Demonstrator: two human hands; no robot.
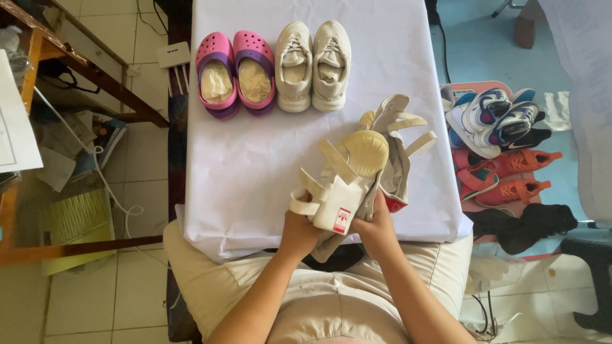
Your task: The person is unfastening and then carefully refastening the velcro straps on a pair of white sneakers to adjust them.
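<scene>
Left hand (298,230) and right hand (377,228) are both clamped on a pair of cream strapped sandals (357,169), held sole-up above the near edge of the white tabletop (242,165). At the far edge stand pink clogs (235,73) and, just beside them, cream sneakers (312,64).

A table (229,159) is flanked on the right by a floor pile of shoes (503,146). At its far edge, clogs (236,73) are placed left of sneakers (312,64). Sandals (357,172) are held above its near edge.
</scene>
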